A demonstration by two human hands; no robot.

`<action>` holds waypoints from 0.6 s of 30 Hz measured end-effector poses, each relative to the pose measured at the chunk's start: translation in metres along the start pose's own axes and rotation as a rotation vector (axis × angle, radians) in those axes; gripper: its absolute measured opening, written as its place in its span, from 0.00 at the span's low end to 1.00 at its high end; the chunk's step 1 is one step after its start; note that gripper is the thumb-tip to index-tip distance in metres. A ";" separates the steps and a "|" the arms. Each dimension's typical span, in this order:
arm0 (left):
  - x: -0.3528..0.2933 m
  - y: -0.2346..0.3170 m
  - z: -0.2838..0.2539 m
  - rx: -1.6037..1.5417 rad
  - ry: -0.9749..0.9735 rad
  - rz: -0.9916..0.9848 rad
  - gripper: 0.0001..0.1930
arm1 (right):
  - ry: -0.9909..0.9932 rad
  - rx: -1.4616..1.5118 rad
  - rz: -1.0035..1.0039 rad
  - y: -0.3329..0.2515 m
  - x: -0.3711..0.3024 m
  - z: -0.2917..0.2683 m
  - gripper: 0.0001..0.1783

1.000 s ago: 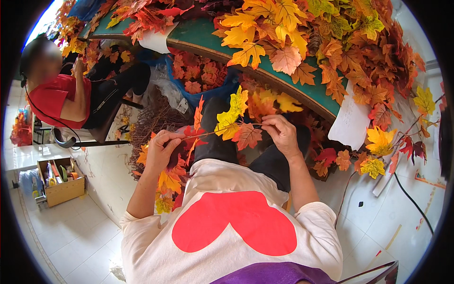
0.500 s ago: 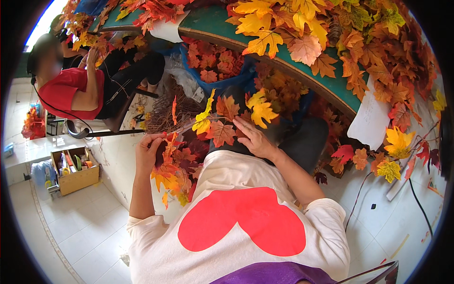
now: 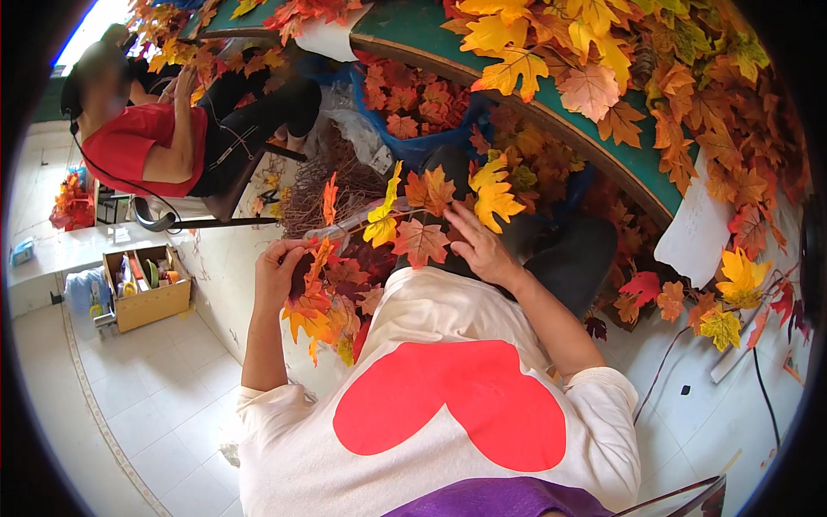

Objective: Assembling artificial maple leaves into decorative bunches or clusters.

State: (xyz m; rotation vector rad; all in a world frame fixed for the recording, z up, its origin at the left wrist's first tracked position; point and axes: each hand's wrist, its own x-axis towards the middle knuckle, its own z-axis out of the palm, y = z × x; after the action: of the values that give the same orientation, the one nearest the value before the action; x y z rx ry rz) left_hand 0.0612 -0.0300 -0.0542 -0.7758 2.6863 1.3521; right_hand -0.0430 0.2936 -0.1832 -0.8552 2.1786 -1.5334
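Note:
A garland of artificial maple leaves [image 3: 422,243] in orange, red and yellow stretches across my lap between my hands. Its left part is in the closed fingers of my left hand [image 3: 280,269], with a bunch of orange and dark red leaves hanging beside it. My right hand [image 3: 484,250] lies at the garland's other part, fingers stretched out and thumb apart, the fingertips by the stem. Just beyond those fingertips are an orange leaf [image 3: 431,189] and a yellow leaf [image 3: 494,193]. A yellow-green leaf [image 3: 383,215] stands up between the hands.
Ahead, a green-topped table [image 3: 413,45] carries heaped autumn leaves. Below its edge is a blue bag [image 3: 469,121] of red leaves, beside bundled brown twigs [image 3: 332,185]. A person in red [image 3: 146,146] sits at left. A box of supplies [image 3: 148,289] is lower left.
The whole view has shifted slightly, so things sit a little farther right. My hands keep almost the same places on the garland, and the leaves have turned a little.

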 end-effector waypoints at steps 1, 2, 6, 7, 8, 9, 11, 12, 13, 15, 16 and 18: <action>0.000 0.001 0.000 0.040 -0.009 0.041 0.07 | -0.005 0.004 -0.005 0.004 0.000 -0.001 0.28; 0.001 -0.001 -0.001 0.043 -0.002 0.038 0.07 | 0.023 -0.006 0.002 0.010 0.001 -0.001 0.27; -0.001 -0.004 0.000 0.021 -0.007 0.000 0.06 | 0.074 0.071 0.049 0.017 0.007 -0.002 0.25; -0.002 -0.001 0.001 -0.008 -0.012 -0.037 0.06 | 0.088 0.115 0.064 0.016 0.008 -0.003 0.24; -0.003 -0.002 0.001 -0.007 -0.005 -0.040 0.06 | 0.095 0.068 0.045 0.015 0.010 -0.004 0.23; -0.003 -0.004 0.001 -0.013 -0.014 -0.019 0.06 | 0.090 0.070 0.041 0.016 0.011 -0.004 0.23; -0.003 -0.007 0.001 -0.018 -0.015 -0.003 0.06 | 0.112 -0.082 -0.008 0.016 0.014 -0.004 0.23; -0.003 -0.007 0.001 0.029 -0.016 0.023 0.06 | 0.141 -0.062 -0.011 0.014 0.015 -0.004 0.22; -0.003 -0.009 0.001 0.074 -0.017 0.047 0.06 | 0.132 -0.060 -0.017 0.007 0.017 -0.005 0.22; -0.001 -0.014 0.000 0.061 -0.009 0.040 0.06 | 0.142 -0.011 0.027 -0.009 0.021 -0.008 0.21; -0.001 -0.014 0.000 0.051 -0.011 0.040 0.05 | 0.159 -0.121 -0.039 -0.010 0.023 -0.007 0.21; 0.000 -0.013 0.001 0.036 -0.005 0.029 0.05 | 0.167 -0.148 -0.101 -0.016 0.031 -0.005 0.21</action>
State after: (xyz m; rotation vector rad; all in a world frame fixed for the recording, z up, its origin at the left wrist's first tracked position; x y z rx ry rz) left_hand 0.0673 -0.0357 -0.0645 -0.7327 2.7202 1.3058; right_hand -0.0645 0.2732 -0.1647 -0.9258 2.4276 -1.5565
